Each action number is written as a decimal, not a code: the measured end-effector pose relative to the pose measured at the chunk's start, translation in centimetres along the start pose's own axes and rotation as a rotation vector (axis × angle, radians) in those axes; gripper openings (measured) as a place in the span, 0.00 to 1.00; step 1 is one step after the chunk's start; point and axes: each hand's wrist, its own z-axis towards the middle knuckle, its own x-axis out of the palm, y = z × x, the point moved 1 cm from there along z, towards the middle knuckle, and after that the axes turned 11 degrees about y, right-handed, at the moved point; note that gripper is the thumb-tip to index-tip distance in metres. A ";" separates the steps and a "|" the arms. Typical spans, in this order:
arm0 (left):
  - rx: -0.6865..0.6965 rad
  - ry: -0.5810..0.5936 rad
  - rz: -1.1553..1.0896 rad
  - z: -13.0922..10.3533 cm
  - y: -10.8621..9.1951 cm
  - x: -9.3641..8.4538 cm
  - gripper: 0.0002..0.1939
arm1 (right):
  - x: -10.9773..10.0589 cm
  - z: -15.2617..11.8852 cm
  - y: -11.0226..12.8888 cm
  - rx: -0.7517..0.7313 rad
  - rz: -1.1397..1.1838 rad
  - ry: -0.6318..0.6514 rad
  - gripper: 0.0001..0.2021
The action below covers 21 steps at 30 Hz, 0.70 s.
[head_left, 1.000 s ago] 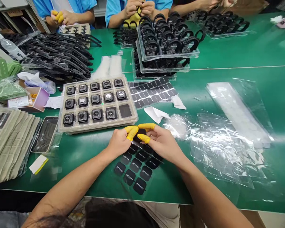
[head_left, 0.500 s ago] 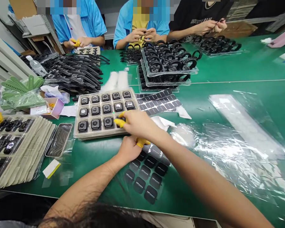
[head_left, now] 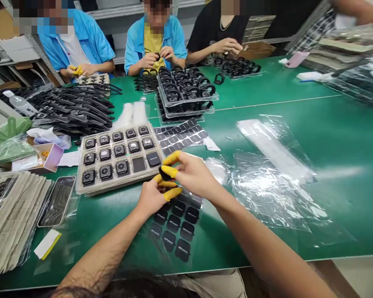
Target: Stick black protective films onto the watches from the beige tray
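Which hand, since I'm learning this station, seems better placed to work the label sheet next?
Probably the left hand: its yellow-covered fingers are at the far end of the label sheet, while the right hand pinches a black piece.

Black watch body (head_left: 165, 174) you hold: looks matt. Your yellow finger cots (head_left: 173, 193): rubbery, dull sheen. Below you, sticker sheet (head_left: 173, 223): smooth black squares on clear, glossy film. Watches (head_left: 122, 167) in beige tray (head_left: 112, 188): black, glassy backs, shiny. Tabletop (head_left: 214, 252) under your arms: smooth green, glossy, streaked with reflections. To your right, bags (head_left: 261, 194): thin clear plastic, crinkled, very shiny. Black straps (head_left: 77, 109): matt, rubbery. Bottle (head_left: 18, 103): clear plastic. Scrap (head_left: 211, 144): white paper, creased.
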 end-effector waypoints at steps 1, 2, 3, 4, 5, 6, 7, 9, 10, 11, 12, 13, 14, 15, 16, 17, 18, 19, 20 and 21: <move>-0.005 0.004 -0.041 0.0 0.0 0.1 0.27 | 0.0 -1.0 -1.5 0.043 0.098 0.005 0.07; -0.011 -0.004 -0.049 0.0 0.0 0.1 0.31 | 0.2 -1.7 -2.9 0.082 0.175 0.002 0.07; -0.018 -0.021 -0.025 0.0 0.1 0.1 0.34 | 0.5 -2.3 -4.0 0.107 0.237 -0.012 0.08; -0.029 -0.040 0.011 0.0 0.2 0.1 0.35 | 0.9 -2.7 -4.9 0.118 0.280 -0.031 0.09; -0.040 -0.058 0.049 0.0 0.3 0.1 0.36 | 1.4 -2.9 -5.4 0.123 0.301 -0.047 0.11; -0.049 -0.072 0.078 0.0 0.4 0.0 0.37 | 1.8 -3.0 -5.8 0.129 0.299 -0.062 0.14; -0.054 -0.077 0.094 0.0 0.5 0.0 0.36 | 2.0 -3.0 -5.8 0.136 0.279 -0.071 0.15; -0.057 -0.081 0.106 -0.1 0.5 -0.1 0.35 | 2.2 -3.1 -5.6 0.154 0.222 -0.074 0.14; -0.060 -0.088 0.112 -0.2 0.5 -0.1 0.35 | 2.2 -3.1 -5.5 0.160 0.205 -0.075 0.12; -0.065 -0.096 0.119 -0.3 0.4 -0.2 0.36 | 2.1 -3.2 -5.4 0.156 0.202 -0.080 0.09; -0.071 -0.104 0.126 -0.3 0.4 -0.2 0.37 | 2.1 -3.2 -5.3 0.144 0.206 -0.083 0.07; -0.074 -0.107 0.131 -0.3 0.4 -0.1 0.38 | 2.1 -3.3 -5.3 0.129 0.213 -0.087 0.06; -0.073 -0.107 0.132 -0.4 0.4 -0.1 0.38 | 2.2 -3.4 -5.4 0.114 0.216 -0.092 0.05; -0.065 -0.104 0.131 -0.4 0.4 -0.1 0.38 | 2.4 -3.5 -5.5 0.102 0.213 -0.097 0.05; -0.053 -0.096 0.130 -0.4 0.4 -0.1 0.36 | 2.7 -3.5 -5.5 0.095 0.205 -0.099 0.04; -0.041 -0.088 0.132 -0.3 0.4 0.0 0.34 | 2.9 -3.6 -5.5 0.090 0.189 -0.097 0.04; -0.029 -0.081 0.131 -0.3 0.4 0.0 0.32 | 3.0 -3.6 -5.5 0.083 0.163 -0.095 0.04; -0.023 -0.078 0.127 -0.3 0.4 0.0 0.31 | 2.8 -3.6 -5.4 0.070 0.134 -0.099 0.03; -0.024 -0.081 0.118 -0.3 0.4 0.0 0.31 | 2.4 -3.6 -5.3 0.046 0.114 -0.104 0.03; -0.034 -0.088 0.103 -0.3 0.4 0.0 0.31 | 1.6 -3.6 -5.3 0.017 0.112 -0.116 0.04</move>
